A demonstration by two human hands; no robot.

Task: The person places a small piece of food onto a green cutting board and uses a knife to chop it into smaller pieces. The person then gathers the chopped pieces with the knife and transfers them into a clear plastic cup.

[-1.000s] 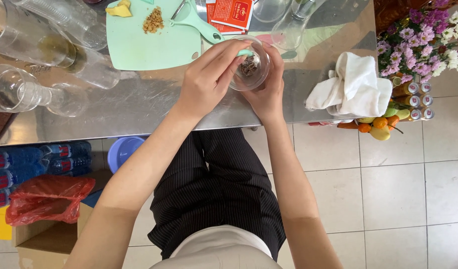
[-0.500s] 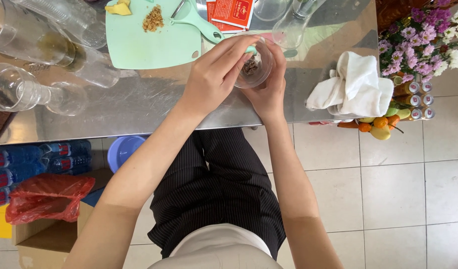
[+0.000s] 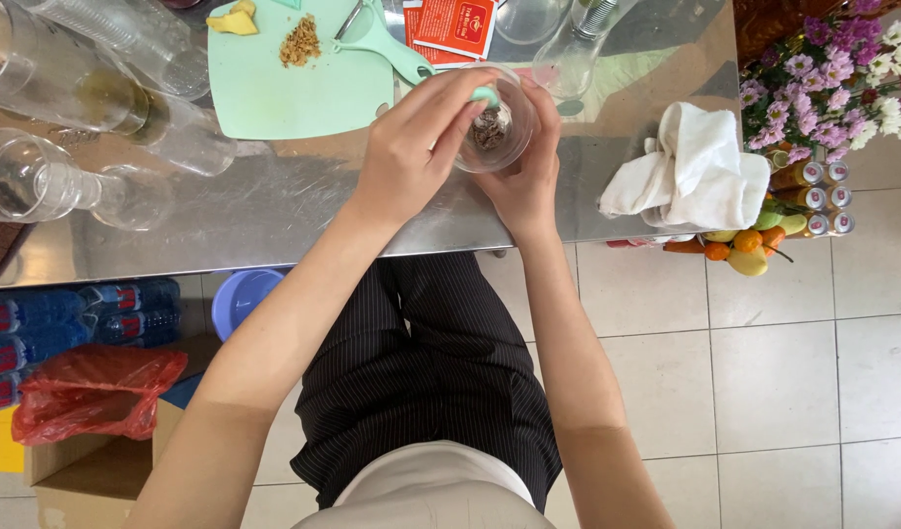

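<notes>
The left hand (image 3: 411, 147) reaches over the rim of a clear glass cup (image 3: 497, 122), its fingers (image 3: 460, 103) pressed together into a pinch at the cup's mouth; what they pinch is too small to tell. The right hand (image 3: 529, 176) cradles the cup from the near side, fingers curled around its wall. The cup holds dark brown bits and sits on the metal worktop (image 3: 274, 211). Just beyond the fingers lie 2 flat red packets (image 3: 455, 24) with white print, rectangular. Left of the fingers is a mint-green cutting board (image 3: 293, 78) carrying a small heap of chopped brown bits (image 3: 300, 41). Right of the fingers rests a crumpled white cloth (image 3: 690, 171).
</notes>
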